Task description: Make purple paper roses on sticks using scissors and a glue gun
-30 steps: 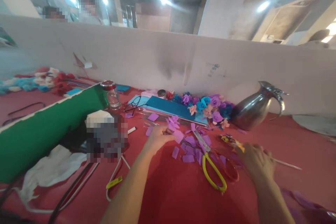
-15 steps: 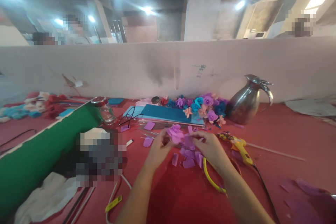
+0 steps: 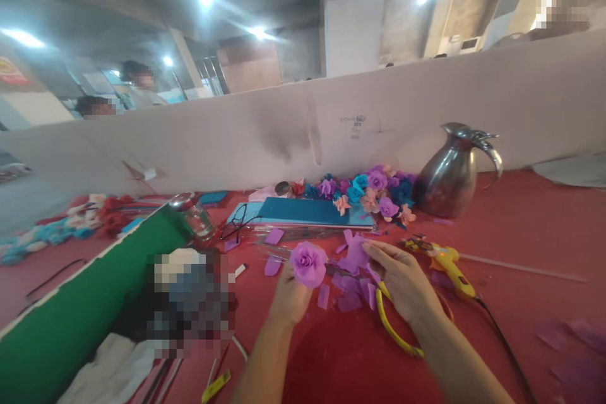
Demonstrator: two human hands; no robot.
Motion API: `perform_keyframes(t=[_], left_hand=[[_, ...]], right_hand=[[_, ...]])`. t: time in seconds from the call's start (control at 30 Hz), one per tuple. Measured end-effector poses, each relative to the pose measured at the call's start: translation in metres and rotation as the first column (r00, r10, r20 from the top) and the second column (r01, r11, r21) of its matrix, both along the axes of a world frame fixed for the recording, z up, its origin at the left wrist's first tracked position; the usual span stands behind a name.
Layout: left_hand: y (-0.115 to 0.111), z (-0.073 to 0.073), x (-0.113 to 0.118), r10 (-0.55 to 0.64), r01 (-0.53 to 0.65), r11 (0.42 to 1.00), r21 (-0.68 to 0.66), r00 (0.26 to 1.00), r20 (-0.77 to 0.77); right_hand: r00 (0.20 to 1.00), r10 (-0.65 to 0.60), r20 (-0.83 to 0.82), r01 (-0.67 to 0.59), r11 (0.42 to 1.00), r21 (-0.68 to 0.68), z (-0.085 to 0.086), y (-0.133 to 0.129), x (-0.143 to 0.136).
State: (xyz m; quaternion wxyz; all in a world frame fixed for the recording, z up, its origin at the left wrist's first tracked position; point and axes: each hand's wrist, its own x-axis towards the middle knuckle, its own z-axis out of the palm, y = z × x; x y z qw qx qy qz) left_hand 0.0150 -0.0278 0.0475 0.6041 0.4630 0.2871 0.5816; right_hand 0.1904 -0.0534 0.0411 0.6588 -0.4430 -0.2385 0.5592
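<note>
My left hand (image 3: pixel 290 300) is closed round the underside of a purple paper flower (image 3: pixel 308 264), whose layered petals face up toward me. My right hand (image 3: pixel 402 279) pinches a cut purple paper petal piece (image 3: pixel 355 254) between thumb and fingers, apart from the flower. Loose purple paper petals (image 3: pixel 348 300) lie on the red table below and between the hands. Scissors with yellow handles (image 3: pixel 398 338) lie under my right hand, their blades partly covered by petals. To the right of that hand rests a yellow glue gun (image 3: pixel 452 270) with a black cord.
Finished paper flowers (image 3: pixel 374 182) are heaped at the back beside a steel jug (image 3: pixel 447 170). Blue paper sheets (image 3: pixel 307 211), eyeglasses (image 3: pixel 241 221) and a glass jar (image 3: pixel 199 222) lie further left. A green board (image 3: pixel 137 271) slants along the left side. People (image 3: pixel 142 85) are beyond the partition.
My left hand has turned the flower so its front faces me and lowered it slightly. My right hand has drawn the petal piece away to the right. The view has tilted.
</note>
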Motion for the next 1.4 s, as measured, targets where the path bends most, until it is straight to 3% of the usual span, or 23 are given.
perform_keyframes(t=[0.13,0.3,0.47,0.67,0.9,1.1,1.4], left_hand=[[-0.001,-0.006,0.006,-0.116,0.124,0.99,-0.06,0.986,0.121],[-0.003,-0.012,0.013,-0.155,0.228,0.961,-0.157,0.913,0.378],[-0.007,-0.011,0.018,-0.219,0.331,0.926,-0.184,0.865,0.452],[-0.01,-0.013,0.025,-0.183,0.346,0.904,-0.249,0.842,0.508],[-0.008,-0.017,0.028,-0.125,0.245,0.935,-0.255,0.904,0.41],[-0.006,-0.025,0.034,0.094,-0.019,0.956,-0.291,0.965,0.245],[-0.006,-0.023,0.037,0.141,-0.081,0.946,-0.315,0.975,0.173]], right_hand=[[0.999,-0.027,-0.039,0.026,1.0,-0.005,0.005,-0.002,-0.003],[0.995,-0.079,-0.066,0.079,0.997,-0.007,0.004,-0.001,-0.001],[0.996,-0.084,-0.02,0.084,0.996,0.026,0.005,-0.001,-0.002],[0.994,-0.103,0.032,0.102,0.995,0.009,0.009,-0.005,-0.005],[0.931,-0.206,0.3,0.211,0.977,0.015,0.01,-0.001,-0.001],[0.943,-0.207,0.26,0.192,0.978,0.081,0.018,0.005,-0.021],[0.878,-0.299,0.373,0.264,0.954,0.143,0.015,0.006,-0.033]])
